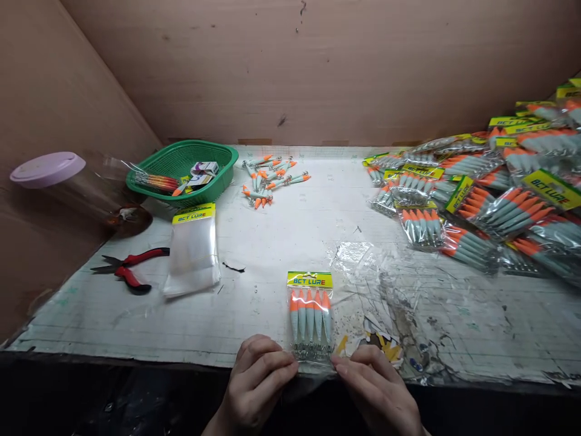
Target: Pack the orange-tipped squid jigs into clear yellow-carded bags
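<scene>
A white-covered worktable (295, 242) stands against a wooden wall (318, 72). At the far left, a clear jar with a pink lid (48, 169) stands tilted in view, near a green basket (227, 172) holding small packages. In front of them lie red-handled pliers (121, 265) and, just beside these, a stack of clear bags (193, 257) with yellow headers. Loose orange-and-pale lures (259, 175) lie in a cluster right of the basket. A large heap of filled packets (508, 212) covers the back right. Torn scraps (389, 349), yellow and white, litter the worn tabletop near the right hand.

At the front edge, the left hand (256, 381) has its fingers curled, pinching the lower left corner of a packet (310, 315); the right hand (379, 384) pinches the lower right corner.

The packet lies flat at the table's front, centred between both hands. Its yellow header reads "BCT LURE". Inside the clear plastic, five lures sit side by side, orange ends toward the header, pale bodies below, metal hooks bunched at the bottom.
</scene>
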### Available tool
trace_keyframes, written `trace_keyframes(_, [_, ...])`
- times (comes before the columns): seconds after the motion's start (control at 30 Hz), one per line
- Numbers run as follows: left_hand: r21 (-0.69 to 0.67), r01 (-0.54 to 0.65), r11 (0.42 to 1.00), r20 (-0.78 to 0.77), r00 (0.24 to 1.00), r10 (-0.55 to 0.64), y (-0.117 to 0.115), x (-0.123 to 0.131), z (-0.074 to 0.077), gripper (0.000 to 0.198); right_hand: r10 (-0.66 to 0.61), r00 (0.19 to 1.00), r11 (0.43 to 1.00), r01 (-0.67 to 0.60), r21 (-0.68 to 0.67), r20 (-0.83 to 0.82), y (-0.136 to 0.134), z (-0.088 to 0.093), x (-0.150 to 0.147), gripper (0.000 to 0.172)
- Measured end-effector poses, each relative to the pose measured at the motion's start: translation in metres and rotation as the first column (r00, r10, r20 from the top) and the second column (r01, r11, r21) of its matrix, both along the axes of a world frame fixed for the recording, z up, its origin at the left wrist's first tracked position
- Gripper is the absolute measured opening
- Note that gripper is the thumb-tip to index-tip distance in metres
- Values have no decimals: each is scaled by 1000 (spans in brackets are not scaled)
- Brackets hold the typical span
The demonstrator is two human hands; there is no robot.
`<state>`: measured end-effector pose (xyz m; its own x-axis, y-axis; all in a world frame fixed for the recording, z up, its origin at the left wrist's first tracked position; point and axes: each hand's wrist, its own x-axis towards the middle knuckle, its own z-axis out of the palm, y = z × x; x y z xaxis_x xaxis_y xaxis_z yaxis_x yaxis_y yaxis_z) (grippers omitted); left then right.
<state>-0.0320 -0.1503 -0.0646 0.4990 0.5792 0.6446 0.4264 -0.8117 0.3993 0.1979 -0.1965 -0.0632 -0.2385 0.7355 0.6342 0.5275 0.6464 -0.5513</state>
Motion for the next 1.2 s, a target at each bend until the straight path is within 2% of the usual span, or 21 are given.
trace_keyframes(0.1, [-75,-3,997,37,999,6,-2,-2,0,15,-28,991,989,8,-150,-131,-2,6,-4,39])
trace_keyframes(0.2, [-124,-14,992,74,997,24,-3,0,2,12,-30,985,982,-3,-191,-170,-3,5,-5,26])
trace_keyframes(0.3, [-158,-39,987,111,992,57,-4,2,5,13,-55,975,972,3,-236,-214,-5,1,-7,24])
trace_keyframes(0.47, [-276,-84,957,78,991,110,-6,3,8,12,-134,956,955,55,-290,-260,-4,1,-15,21])
trace_keyframes(0.6, [-273,-84,958,76,991,108,-6,3,8,13,-85,981,968,39,-249,-175,-1,5,-13,29])
trace_keyframes(0.7, [-265,-78,961,82,991,103,-4,3,10,15,-40,982,970,-5,-242,-183,-2,4,-11,27])
trace_keyframes(0.8, [-296,-124,947,39,989,142,-6,5,12,15,-131,976,945,70,-319,-174,-5,2,-15,19])
trace_keyframes(0.87, [-339,-200,919,-20,979,205,-10,10,11,14,-258,959,909,202,-365,-112,-7,2,-20,13])
trace_keyframes(0.97, [-422,-336,842,-94,940,328,-15,19,12,13,-404,913,845,348,-405,-59,-6,3,-28,10])
trace_keyframes(1.07, [-495,-440,750,-174,895,410,-16,28,15,12,-467,884,802,413,-432,-21,0,5,-35,9])
trace_keyframes(1.2, [-565,-504,653,-283,862,421,-11,34,23,15,-533,841,751,520,-406,92,10,8,-40,17])
